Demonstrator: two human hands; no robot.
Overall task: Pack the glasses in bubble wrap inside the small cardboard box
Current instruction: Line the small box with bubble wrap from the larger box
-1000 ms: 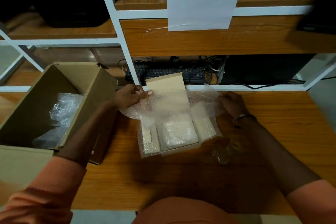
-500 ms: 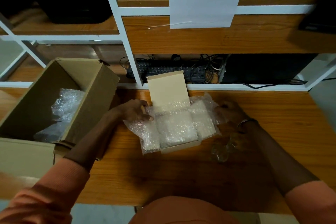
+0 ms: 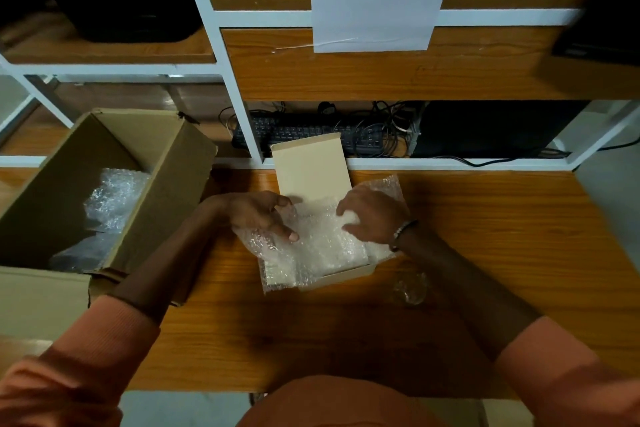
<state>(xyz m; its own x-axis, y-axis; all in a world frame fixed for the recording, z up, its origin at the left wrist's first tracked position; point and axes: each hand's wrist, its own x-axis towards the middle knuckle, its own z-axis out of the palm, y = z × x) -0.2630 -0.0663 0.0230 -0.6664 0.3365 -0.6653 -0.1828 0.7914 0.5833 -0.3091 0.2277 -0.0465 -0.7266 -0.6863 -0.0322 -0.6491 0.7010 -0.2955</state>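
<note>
Bubble wrap (image 3: 322,246) lay spread over the small cardboard box (image 3: 349,276) at the centre of the frame, spilling past its left edge. The left hand (image 3: 258,218) pressed on the sheet with fingers spread and loosely bent; the right hand (image 3: 372,215) lay on it with fingers loosely bent, and whether it pinched the film could not be told. Glasses themselves were hidden beneath the wrap. Judging by looks, the film would be light, soft and springy, best pushed down at its loose edges, while anything inside would likely be fragile. The box's long axis ran from lower centre toward the upper centre, its lid (image 3: 311,166) standing open at the far end.
</note>
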